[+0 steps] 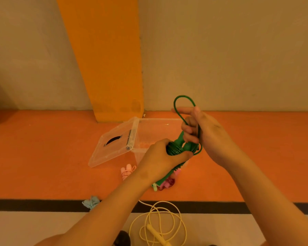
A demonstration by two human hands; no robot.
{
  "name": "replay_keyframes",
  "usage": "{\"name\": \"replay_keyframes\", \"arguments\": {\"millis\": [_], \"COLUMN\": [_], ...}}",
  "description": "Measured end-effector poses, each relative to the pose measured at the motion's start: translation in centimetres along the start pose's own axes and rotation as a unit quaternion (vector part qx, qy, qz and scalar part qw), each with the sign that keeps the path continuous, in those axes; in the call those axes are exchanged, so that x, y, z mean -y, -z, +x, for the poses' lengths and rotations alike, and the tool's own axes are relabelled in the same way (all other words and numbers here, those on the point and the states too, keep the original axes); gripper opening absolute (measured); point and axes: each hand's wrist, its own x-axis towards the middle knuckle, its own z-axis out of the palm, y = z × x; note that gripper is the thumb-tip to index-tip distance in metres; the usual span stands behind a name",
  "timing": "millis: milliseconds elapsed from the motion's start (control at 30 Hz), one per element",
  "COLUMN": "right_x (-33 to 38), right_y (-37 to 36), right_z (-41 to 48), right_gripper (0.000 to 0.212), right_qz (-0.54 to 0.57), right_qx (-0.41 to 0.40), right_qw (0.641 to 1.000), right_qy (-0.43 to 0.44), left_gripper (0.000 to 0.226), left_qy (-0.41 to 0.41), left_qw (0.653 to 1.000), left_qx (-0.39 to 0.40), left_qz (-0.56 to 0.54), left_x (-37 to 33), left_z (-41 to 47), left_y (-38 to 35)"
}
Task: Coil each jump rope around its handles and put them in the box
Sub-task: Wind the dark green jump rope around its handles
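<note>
1. The left hand gripped the green jump rope around its handles, where the cord lay wound in tight turns.
2. The right hand grasped a loose loop of that cord, which arched above the fingers.
3. Both hands were raised near the clear box, which sat on the orange floor with its lid swung open.
4. A yellow jump rope lay uncoiled nearest the person.
5. A pink jump rope and a blue jump rope lay bundled on the floor.

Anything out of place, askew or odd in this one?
Nothing damaged. The yellow rope lies loose and uncoiled on the floor, unlike the coiled pink rope; the green rope is half wound.
</note>
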Motion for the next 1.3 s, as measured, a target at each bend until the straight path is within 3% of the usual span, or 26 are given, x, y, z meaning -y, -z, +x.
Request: {"name": "replay_keyframes", "arguments": {"millis": [100, 200, 333, 467, 667, 900, 1000, 1300], "right_x": [0.1, 0.4, 0.8, 1.4, 1.6, 0.7, 0.5, 0.7], "right_y": [0.4, 0.7, 1.6, 2.1, 2.2, 2.8, 3.1, 2.4], "right_z": [0.2, 0.1, 0.0, -0.3, -0.7, -0.3, -0.1, -0.3], "right_gripper": [0.046, 0.054, 0.032, 0.032, 0.028, 0.026, 0.026, 0.020], "right_qz": [0.083, 0.037, 0.005, -0.039, -0.160, -0.348, -0.367, -0.411], "right_qx": [-0.002, -0.026, -0.048, -0.032, -0.001, -0.036, -0.046, -0.024], "right_qw": [0.997, 0.999, 0.998, 0.998, 0.986, 0.933, 0.925, 0.910], "right_qy": [-0.010, 0.020, 0.049, 0.037, 0.045, 0.079, 0.091, 0.050], "left_gripper": [0.031, 0.029, 0.041, 0.048, 0.037, 0.028, 0.012, 0.024], "left_qy": [-0.005, 0.018, 0.046, 0.049, 0.038, 0.045, 0.044, 0.052], "left_qw": [1.000, 0.998, 0.976, 0.968, 0.966, 0.967, 0.964, 0.965], "left_qx": [-0.001, 0.046, 0.141, 0.122, 0.097, 0.082, 0.080, 0.074], "left_qz": [0.012, -0.040, -0.158, -0.214, -0.236, -0.236, -0.251, -0.246], "left_x": [-0.1, -0.6, -1.1, -0.7, -0.7, -0.7, -1.0, -0.9], "left_z": [-0.1, -0.2, -0.7, -0.8, -0.9, -0.8, -0.8, -1.1], "left_y": [0.0, 0.5, 1.8, 2.3, 2.8, 3.1, 3.1, 2.7]}}
